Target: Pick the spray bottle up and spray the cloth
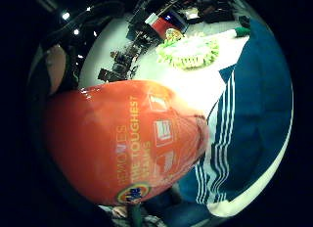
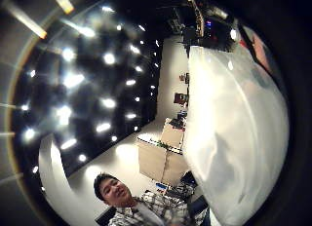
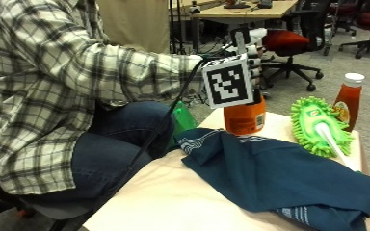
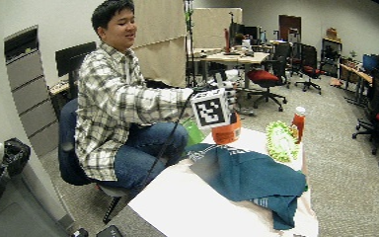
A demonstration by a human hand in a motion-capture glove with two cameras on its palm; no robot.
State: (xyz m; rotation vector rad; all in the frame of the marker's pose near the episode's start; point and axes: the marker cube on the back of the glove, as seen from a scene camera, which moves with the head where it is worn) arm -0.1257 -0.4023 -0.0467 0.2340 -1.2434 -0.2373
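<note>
Although the marker card hides most of it, we place the gloved right hand [image 3: 252, 50] in the upper middle of the outside view, at the head of the orange plastic spray bottle [image 3: 244, 117]. We cannot tell from any view whether its fingers are spread, pressed together or curled on the trigger. The bottle's orange body fills the little finger side palm view, so it sits close to the palm.

Going from left to right in the outside view, we see the person's plaid sleeve [image 3: 127, 72] reaching in from the upper left, then the bottle at centre, its base at or just above the pale table [image 3: 172, 197]; we cannot tell whether it has lifted clear. The dark teal cloth with white stripes [image 3: 281, 175] lies crumpled from centre to lower right. Further right rest a lime-green fluffy duster head [image 3: 316, 126] and a red sauce bottle with a white cap [image 3: 349, 100].

We judge the task barely begun: the bottle is reached, while aiming at the cloth and spraying remain.
</note>
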